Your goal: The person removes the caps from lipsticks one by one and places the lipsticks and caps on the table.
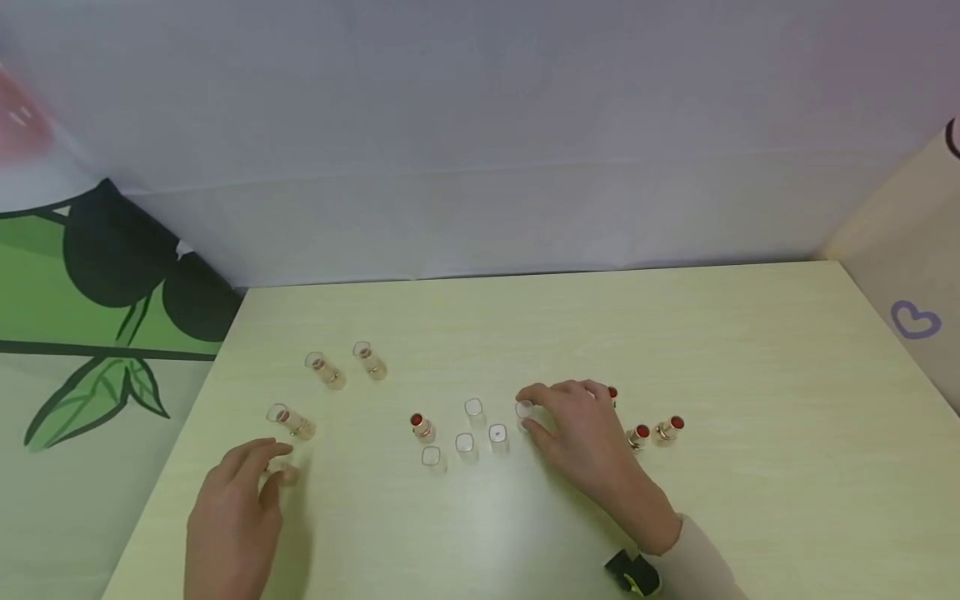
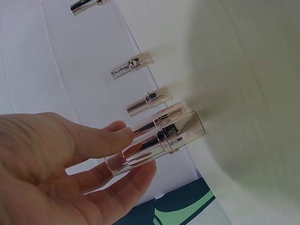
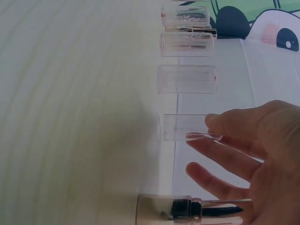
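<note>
A clear cap (image 3: pixel 183 127) is pinched at its upper part between the thumb and fingers of the right hand (image 1: pixel 588 433), set narrowly about it; its long axis is held upright, and its foot is kept at the table (image 1: pixel 480 533). The nearest uncapped lipstick (image 1: pixel 423 429) on the left of that cap is found past the other loose caps (image 1: pixel 465 447), between the two hands but closer to the right fingertips, and it too is stood on end. The remaining uncapped lipsticks (image 1: pixel 666 431) are placed off to the right, close by the right hand's outer side. At the table's left, the top of an upright capped lipstick (image 2: pixel 185 137) is enclosed by the thumb and curved fingers of the left hand (image 1: pixel 234 517); how firmly it is gripped cannot be told. Four capped lipsticks are counted, that one included, with the other three stood beyond the left hand. Five clear caps are counted, with the pinched one. Four uncapped lipsticks are seen, one in the middle and three at the right, one of these partly covered by the right hand; whether another is hidden there cannot be told.
</note>
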`<state>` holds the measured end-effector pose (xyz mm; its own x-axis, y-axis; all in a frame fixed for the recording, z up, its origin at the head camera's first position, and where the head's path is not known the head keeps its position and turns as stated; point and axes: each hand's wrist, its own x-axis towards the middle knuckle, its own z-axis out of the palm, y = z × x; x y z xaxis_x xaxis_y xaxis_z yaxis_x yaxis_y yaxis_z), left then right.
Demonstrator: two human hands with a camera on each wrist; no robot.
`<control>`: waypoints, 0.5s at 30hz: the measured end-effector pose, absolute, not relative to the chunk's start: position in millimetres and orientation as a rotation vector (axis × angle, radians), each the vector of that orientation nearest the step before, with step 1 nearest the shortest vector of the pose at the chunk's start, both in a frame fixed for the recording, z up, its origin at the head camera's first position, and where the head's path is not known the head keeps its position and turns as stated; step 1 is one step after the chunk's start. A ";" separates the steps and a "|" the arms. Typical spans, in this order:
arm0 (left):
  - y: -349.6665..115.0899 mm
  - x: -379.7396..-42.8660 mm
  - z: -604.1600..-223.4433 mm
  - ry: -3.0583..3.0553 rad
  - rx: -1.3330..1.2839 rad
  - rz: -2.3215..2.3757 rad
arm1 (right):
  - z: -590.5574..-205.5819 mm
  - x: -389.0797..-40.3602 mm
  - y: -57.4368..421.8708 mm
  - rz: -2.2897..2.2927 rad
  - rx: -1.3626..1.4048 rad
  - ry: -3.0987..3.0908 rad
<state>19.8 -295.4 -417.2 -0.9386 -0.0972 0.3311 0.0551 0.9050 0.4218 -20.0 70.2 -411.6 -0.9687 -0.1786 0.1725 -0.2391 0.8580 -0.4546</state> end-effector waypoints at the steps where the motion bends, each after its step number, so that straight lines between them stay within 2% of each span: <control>1: -295.2 19.6 -417.0 -2.722 0.037 -0.617 | -411.6 -19.9 70.4 0.721 0.335 -2.914; 15: -294.8 17.8 -414.9 -2.708 0.056 -0.599 | -412.3 -20.1 71.7 0.662 0.372 -2.936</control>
<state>17.8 -294.8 -414.9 -0.9324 -0.1155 0.3425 0.0398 0.9091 0.4148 -20.1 71.7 -412.3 -0.9641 -0.2130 0.1585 -0.2604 0.8750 -0.4081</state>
